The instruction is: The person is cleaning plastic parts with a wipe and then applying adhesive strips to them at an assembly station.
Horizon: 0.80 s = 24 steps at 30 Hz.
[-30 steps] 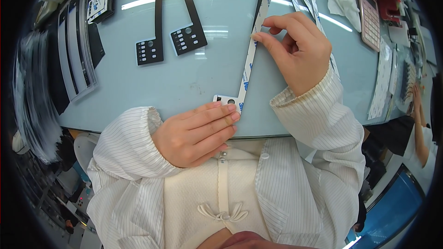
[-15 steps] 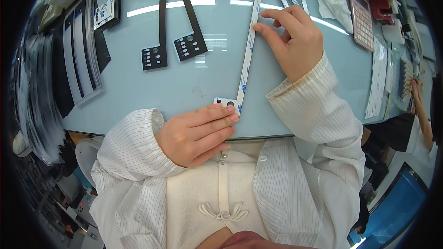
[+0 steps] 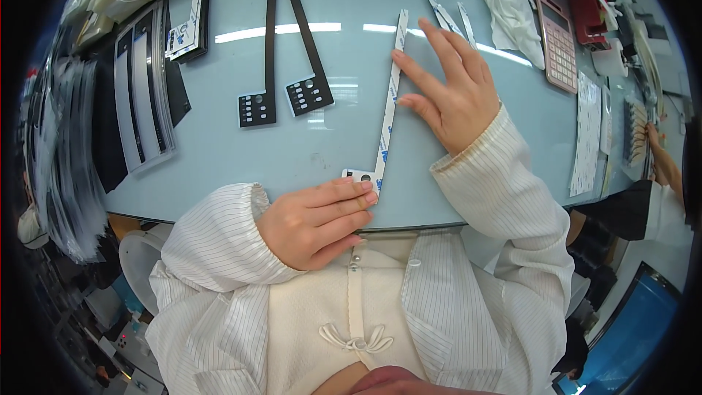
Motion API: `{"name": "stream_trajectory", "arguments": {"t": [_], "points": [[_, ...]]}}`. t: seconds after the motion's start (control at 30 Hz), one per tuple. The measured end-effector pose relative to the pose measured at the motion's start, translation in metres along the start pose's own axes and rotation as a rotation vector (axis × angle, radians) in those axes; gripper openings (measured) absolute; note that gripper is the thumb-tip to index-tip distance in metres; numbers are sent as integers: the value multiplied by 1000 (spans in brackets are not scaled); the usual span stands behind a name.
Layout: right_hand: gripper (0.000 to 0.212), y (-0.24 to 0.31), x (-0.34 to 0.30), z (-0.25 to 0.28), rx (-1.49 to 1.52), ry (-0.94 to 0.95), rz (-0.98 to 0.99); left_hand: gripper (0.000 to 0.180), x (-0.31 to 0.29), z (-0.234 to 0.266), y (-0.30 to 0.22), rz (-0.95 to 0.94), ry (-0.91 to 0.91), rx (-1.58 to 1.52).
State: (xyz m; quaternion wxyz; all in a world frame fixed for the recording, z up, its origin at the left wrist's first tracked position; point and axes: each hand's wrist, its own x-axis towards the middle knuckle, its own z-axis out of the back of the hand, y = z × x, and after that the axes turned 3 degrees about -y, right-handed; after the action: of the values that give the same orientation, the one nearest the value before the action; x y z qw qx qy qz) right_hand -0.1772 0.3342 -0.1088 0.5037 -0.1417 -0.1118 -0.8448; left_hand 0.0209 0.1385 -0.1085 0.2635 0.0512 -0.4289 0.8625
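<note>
An L-shaped panel overlay [image 3: 385,132] lies on the table, its white, blue-printed backing facing up and its long strip pointing away from me. My left hand [image 3: 318,223] rests flat over the wide near end, fingers stretched out together and covering part of it. Beside the strip's far half, my right hand [image 3: 457,91] has its fingers spread, the index fingertip touching or just over the strip. Two black panel overlays, a left one [image 3: 256,108] and a right one [image 3: 309,95], lie face up to the left, with small windows in their wide ends.
Narrow backing strips [image 3: 446,14] lie beyond my right hand, near a crumpled white cloth [image 3: 508,18] and a pink calculator [image 3: 557,44]. White printed sheets [image 3: 585,135] lie at the right. Clear-sleeved panels [image 3: 142,88] are stacked at the left. Another person's hand [image 3: 654,143] shows far right.
My right hand has gone from a curled thumb-and-index pose to spread fingers, its index reaching to the strip. My left hand stays on the near end. The whole view has shifted slightly.
</note>
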Motion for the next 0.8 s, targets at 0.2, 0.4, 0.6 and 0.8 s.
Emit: {"name": "stream_trajectory", "arguments": {"t": [0.2,0.4,0.6,0.8], "points": [[45,-26,17,-20,-147,-60,-48,36,-1,0,-2,-7,23,0],[48,-29,28,-32,-274,8,-174,38,-1,-1,-5,7,26,-8],[68,21,4,-3,40,303,-1,45,-4,0,-2,-56,19,49],[76,23,-4,4,77,277,-10,69,7,4,-15,-38,196,283]]}}
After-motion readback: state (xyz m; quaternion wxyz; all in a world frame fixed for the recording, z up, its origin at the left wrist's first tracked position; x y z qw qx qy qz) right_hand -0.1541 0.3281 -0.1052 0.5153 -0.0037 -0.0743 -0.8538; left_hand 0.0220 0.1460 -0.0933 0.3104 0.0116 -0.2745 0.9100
